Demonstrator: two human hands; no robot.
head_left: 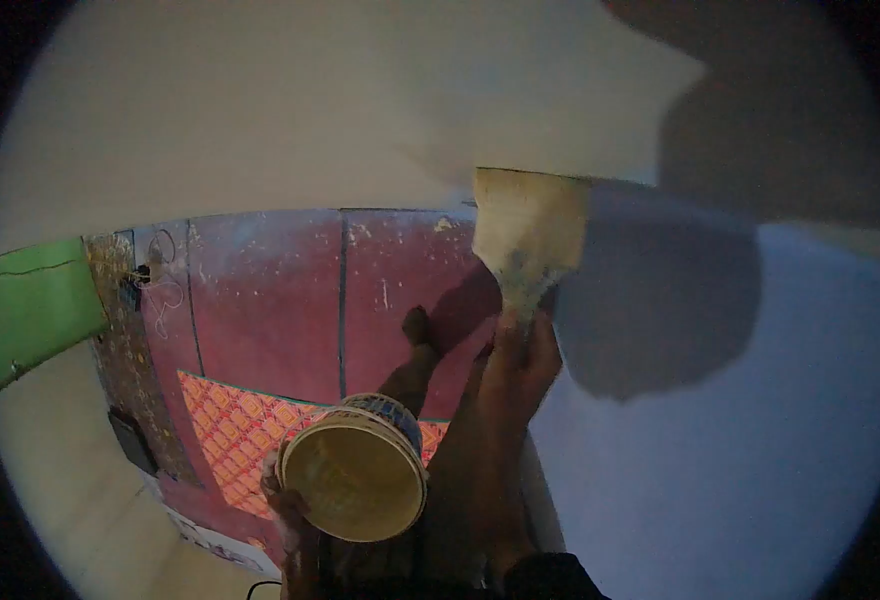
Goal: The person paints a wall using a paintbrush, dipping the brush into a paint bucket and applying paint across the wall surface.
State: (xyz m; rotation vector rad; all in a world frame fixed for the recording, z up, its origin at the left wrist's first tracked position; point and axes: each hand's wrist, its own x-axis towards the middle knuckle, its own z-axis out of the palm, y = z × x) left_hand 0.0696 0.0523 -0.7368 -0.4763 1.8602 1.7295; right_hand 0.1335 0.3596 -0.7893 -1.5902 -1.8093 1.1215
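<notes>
My right hand [523, 365] is closed round the narrow handle of a wide, pale flat scraper [530, 222], which is held upright with its broad edge at the pale wall [340, 110]. Low in the view, my left hand [287, 490] grips the rim of a round bucket [355, 482]. The bucket's mouth is tilted toward me, and its inside looks pale yellow with smears. Dried pale stuff marks the scraper near its handle.
A dark red floor [270, 300] with pale specks lies below, with a patterned orange mat [230, 425] on it. A bare foot [417, 325] stands there. Green cloth [35, 300] is at far left, beside a thin cable [167, 290]. A bluish wall [700, 470] fills the right.
</notes>
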